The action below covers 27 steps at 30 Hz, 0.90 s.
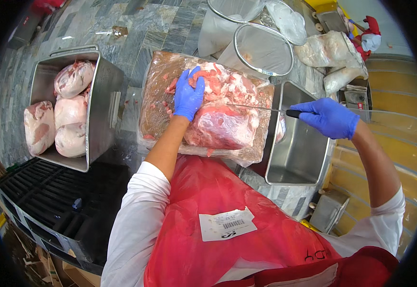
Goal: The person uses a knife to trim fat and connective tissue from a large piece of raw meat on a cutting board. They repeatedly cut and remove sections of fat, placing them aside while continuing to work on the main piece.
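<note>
A large slab of pink and white meat (pixel 222 126) lies on a board wrapped in clear plastic (pixel 153 107) in front of me. My left hand (pixel 188 98), in a blue glove, is on the meat's far left part, its fingers curled over a loose reddish flap. My right hand (pixel 330 117), also blue-gloved, is closed round the black handle of a knife (pixel 293 114). The thin blade points left, lying across the right part of the meat. Small red scraps are scattered on the board left of my left hand.
A steel tub (pixel 92 110) with several big pieces of meat stands at the left. Another steel tub (pixel 297 162) is right of the board. Hoops with clear plastic bags (pixel 261 48) are beyond it. A black plastic pallet (pixel 60 201) lies lower left. Another person (pixel 370 36) is far right.
</note>
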### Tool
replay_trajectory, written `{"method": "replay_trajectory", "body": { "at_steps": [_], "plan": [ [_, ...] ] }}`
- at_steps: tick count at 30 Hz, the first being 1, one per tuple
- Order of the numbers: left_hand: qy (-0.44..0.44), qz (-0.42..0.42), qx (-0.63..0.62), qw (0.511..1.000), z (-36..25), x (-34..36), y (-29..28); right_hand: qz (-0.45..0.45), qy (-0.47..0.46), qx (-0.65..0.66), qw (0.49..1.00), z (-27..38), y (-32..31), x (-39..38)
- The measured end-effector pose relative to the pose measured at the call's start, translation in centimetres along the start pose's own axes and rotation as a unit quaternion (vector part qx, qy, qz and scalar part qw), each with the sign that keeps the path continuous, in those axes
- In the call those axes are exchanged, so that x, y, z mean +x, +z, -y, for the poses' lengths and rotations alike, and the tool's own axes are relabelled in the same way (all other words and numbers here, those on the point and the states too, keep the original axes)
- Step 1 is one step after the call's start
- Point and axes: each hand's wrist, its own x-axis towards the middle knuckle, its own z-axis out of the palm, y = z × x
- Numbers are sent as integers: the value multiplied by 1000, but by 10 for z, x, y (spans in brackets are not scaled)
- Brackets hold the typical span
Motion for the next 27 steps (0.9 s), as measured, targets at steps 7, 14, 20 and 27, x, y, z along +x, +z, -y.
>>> {"method": "replay_trajectory", "body": {
  "at_steps": [7,14,20,27],
  "plan": [
    [40,121,76,989,-12,31,-25,-9,53,-73,996,53,-2,-6],
    [63,183,53,980,4,52,-4,7,46,-83,995,70,-15,2],
    [47,148,60,986,9,46,0,62,151,-98,982,102,-27,17],
    [7,131,75,989,1,37,1,47,183,-14,982,106,4,34]
  ]
}}
